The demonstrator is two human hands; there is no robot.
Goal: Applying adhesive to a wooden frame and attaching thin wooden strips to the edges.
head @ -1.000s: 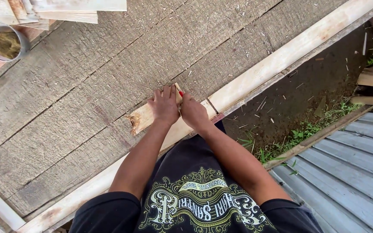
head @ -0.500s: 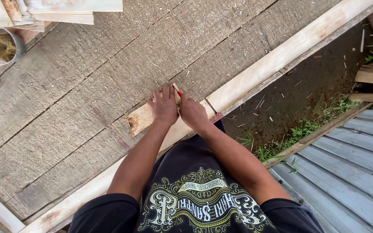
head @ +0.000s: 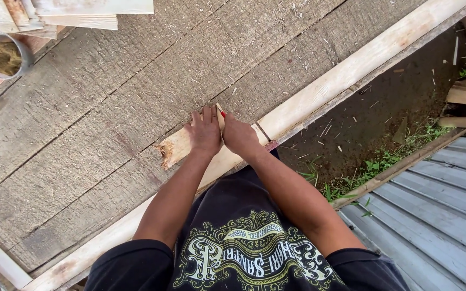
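1. Black-shirted, a person bends over a weathered plank desk (head: 109,124).
2. Left hand (head: 205,133) lies flat, its grip spread wide, pinning a short pale board (head: 176,152) at the desk's near edge.
3. Right hand (head: 239,137) closes its grip on a red pencil (head: 223,113) at the board's far end.
4. Risk: lighter pressure could let the board skid and skew the mark.
5. Farther off, a metal tin (head: 2,53) stands near stacked timber (head: 82,12).

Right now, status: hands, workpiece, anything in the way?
Left hand flat on short wood piece. Right hand beside it, gripping a red-tipped tool. Loose wood chips around; nothing blocking.
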